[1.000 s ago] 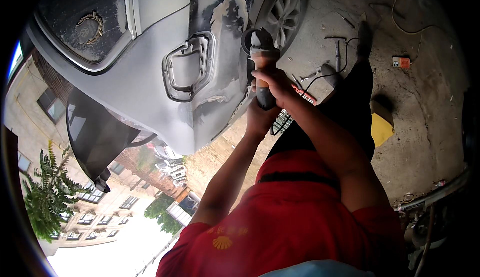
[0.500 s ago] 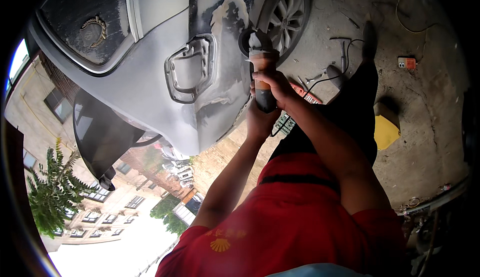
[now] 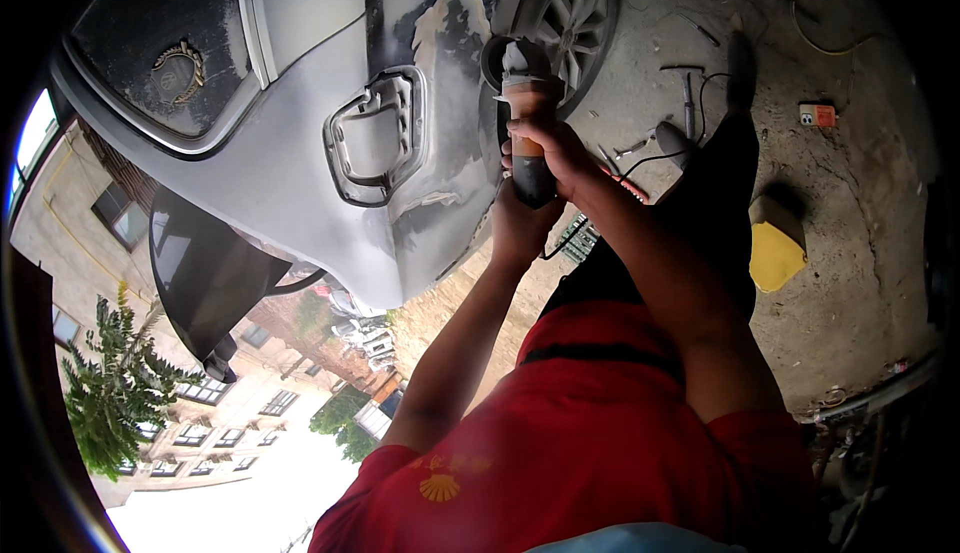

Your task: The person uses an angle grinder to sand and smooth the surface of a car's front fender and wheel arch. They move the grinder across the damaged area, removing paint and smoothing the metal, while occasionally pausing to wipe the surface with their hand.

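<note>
An orange and black angle grinder [image 3: 530, 108] is held out ahead of me in both hands, its round disc end against or very near the car's rear corner, beside the wheel. My right hand [image 3: 552, 153] wraps round its orange body. Below that, my left hand [image 3: 523, 225] is closed round the dark rear end of the handle, where a black cord trails off. The grey car panel [image 3: 275, 178] has dull sanded areas and a pale, rough-edged patch [image 3: 455, 18]. A framed recess [image 3: 377, 138] lies in the panel left of the grinder. Contact at the disc cannot be made out clearly.
A car wheel [image 3: 572, 28] stands just beyond the grinder. On the concrete floor lie a hammer [image 3: 688, 93], the grinder's cord, a red-and-white socket block [image 3: 817, 115] and a yellow container [image 3: 776, 256]. My shoes [image 3: 740, 63] are among the tools. A dark open panel [image 3: 205, 278] juts out left.
The grinder and both hands have shifted slightly away from me along the car's corner. The whole view has moved a little. Both hands keep their grip.
</note>
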Tool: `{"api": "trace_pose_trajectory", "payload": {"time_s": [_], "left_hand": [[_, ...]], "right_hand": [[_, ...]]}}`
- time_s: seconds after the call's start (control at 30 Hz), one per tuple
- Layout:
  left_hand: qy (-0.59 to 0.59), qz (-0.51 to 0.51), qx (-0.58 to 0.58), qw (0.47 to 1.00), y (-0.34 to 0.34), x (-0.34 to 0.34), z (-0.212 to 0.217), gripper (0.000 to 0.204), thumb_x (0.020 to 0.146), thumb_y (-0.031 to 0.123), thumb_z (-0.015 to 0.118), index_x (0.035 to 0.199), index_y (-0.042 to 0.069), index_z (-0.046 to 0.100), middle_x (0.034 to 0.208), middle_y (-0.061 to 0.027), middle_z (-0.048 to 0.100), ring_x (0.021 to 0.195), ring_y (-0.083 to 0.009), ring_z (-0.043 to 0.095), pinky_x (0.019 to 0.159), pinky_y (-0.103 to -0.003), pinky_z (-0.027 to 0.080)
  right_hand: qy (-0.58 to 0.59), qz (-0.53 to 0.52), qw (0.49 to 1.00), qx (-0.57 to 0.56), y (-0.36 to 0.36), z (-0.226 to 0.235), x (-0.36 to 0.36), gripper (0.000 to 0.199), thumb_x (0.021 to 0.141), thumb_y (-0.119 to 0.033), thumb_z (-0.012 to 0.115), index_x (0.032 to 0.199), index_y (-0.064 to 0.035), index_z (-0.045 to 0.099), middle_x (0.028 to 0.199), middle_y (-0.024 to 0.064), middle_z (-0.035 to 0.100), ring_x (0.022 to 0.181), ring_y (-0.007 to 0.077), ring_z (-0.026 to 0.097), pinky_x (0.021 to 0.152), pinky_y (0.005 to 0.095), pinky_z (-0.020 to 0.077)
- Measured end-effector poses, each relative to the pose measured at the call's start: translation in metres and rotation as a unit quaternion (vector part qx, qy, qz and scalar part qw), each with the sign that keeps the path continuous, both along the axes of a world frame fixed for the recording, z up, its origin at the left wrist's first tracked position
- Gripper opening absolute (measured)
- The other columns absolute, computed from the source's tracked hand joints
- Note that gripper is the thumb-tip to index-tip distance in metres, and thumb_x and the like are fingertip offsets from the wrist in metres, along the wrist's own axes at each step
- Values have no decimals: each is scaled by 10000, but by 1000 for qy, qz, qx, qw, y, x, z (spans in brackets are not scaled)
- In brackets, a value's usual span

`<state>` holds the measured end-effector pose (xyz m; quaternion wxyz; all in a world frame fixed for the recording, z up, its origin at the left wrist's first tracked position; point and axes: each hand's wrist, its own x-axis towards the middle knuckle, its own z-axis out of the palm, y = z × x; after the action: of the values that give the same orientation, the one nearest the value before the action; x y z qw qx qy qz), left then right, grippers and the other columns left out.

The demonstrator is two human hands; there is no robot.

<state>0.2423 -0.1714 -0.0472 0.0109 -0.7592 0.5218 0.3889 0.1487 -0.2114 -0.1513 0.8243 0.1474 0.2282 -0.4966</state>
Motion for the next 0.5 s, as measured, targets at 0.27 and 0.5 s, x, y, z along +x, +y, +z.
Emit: {"api": "trace_pose_trajectory", "payload": {"time_s": [0.27,0.5], "left_hand": [[46,138,135,980,35,7,13,377,850,264,889,1054,31,674,866,-37,714,697,-137,690,619,-324,559],[154,91,124,976,48,9,45,355,870,228,852,1076,7,666,865,-59,719,706,-146,677,632,-320,532]], "right_hand": [[-41,128,983,121,40,-16,34,444,925,-315,832,1198,-37,619,906,119,721,780,262,744,718,406,618],[49,114,983,134,55,22,8,465,910,-289,856,1193,-6,618,914,152,724,735,269,741,721,426,651]]}}
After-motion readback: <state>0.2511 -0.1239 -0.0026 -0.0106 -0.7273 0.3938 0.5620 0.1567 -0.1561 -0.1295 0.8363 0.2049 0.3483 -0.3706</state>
